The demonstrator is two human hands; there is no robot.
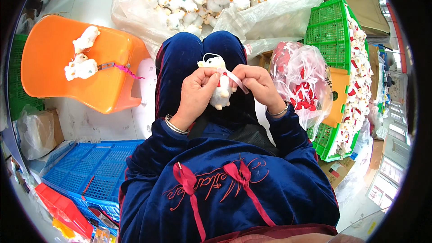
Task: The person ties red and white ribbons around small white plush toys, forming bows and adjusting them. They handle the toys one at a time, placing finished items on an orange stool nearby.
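Note:
Over my lap I hold a small white plush toy (220,95) with a red piece at its neck and a thin loop at its head. My left hand (196,93) is closed around the toy's left side, thumb on its front. The fingers of my right hand (257,86) are pinched on a pale ribbon-like strip (236,80) beside the toy's neck. One end of the strip sticks out below these fingers. Whether it is fixed to the toy, I cannot tell.
An orange chair (49,63) at left bears white plush toys (81,68) and a metal tool with a pink cord (121,68). Ahead lies a clear bag (130,11) of many toys. Right stand a bag of red pieces (306,94) and green crates (327,29). A blue crate (99,166) sits lower left.

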